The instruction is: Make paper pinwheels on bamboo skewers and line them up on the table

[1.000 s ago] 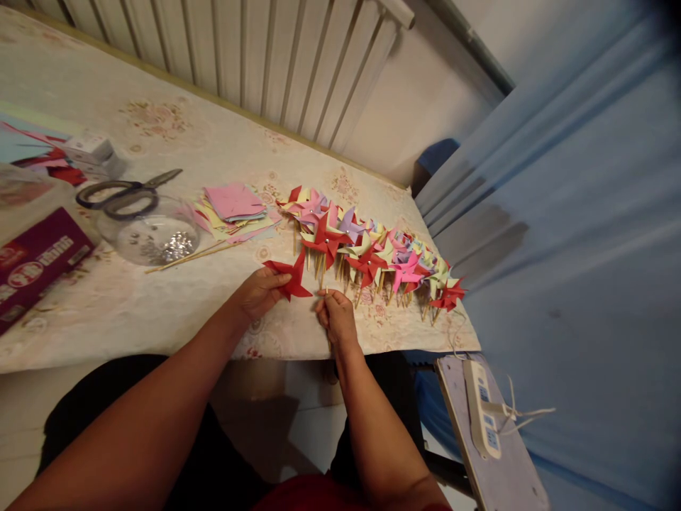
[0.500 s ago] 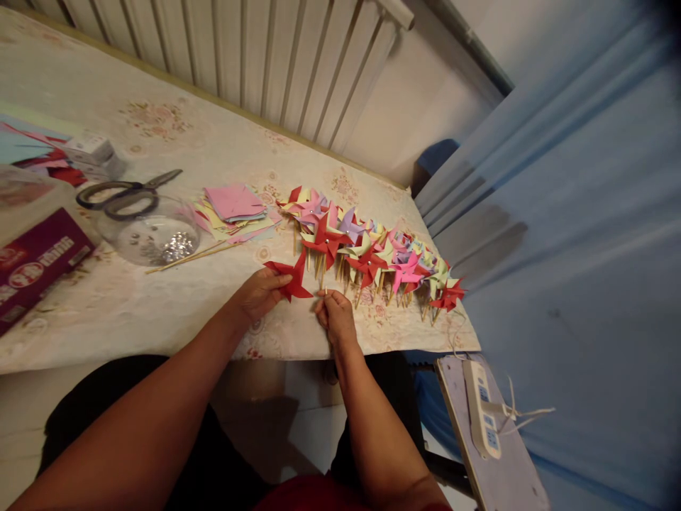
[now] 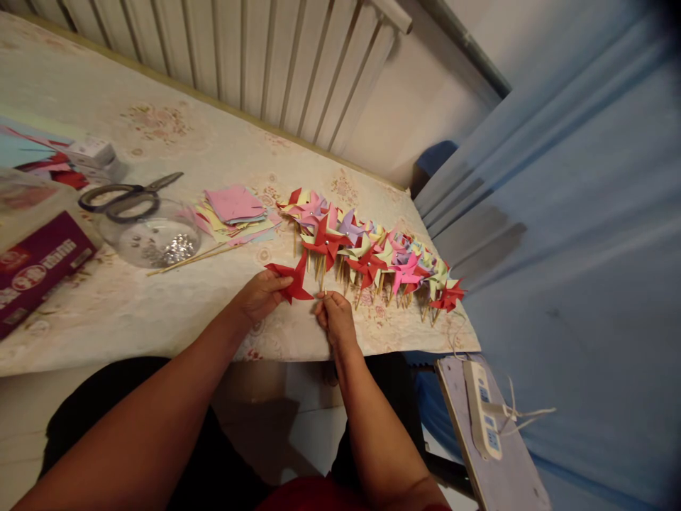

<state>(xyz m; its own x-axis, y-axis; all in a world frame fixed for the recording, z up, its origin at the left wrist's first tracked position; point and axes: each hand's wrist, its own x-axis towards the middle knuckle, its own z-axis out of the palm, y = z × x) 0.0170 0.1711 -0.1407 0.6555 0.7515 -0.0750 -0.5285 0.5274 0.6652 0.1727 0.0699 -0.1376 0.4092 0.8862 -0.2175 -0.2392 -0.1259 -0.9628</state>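
My left hand is closed on a red paper pinwheel, thumb on top, its folded blades sticking out to the right. Just right of it, my right hand is closed in a pinch round a thin wooden stick, whose pale tip shows above the fingers. The rest of that stick is mostly hidden by the hand. Pinwheel and stick are a small gap apart. Beyond my hands stands a row of finished paper pinwheels on sticks, in red, pink, yellow and purple.
A stack of coloured paper squares lies behind my left hand. Scissors rest across a clear bowl of shiny metal pins, beside loose sticks. A purple box stands at left, a power strip at right.
Both hands keep almost the same place and grip. The view has shifted very slightly; nothing was taken up or let go.
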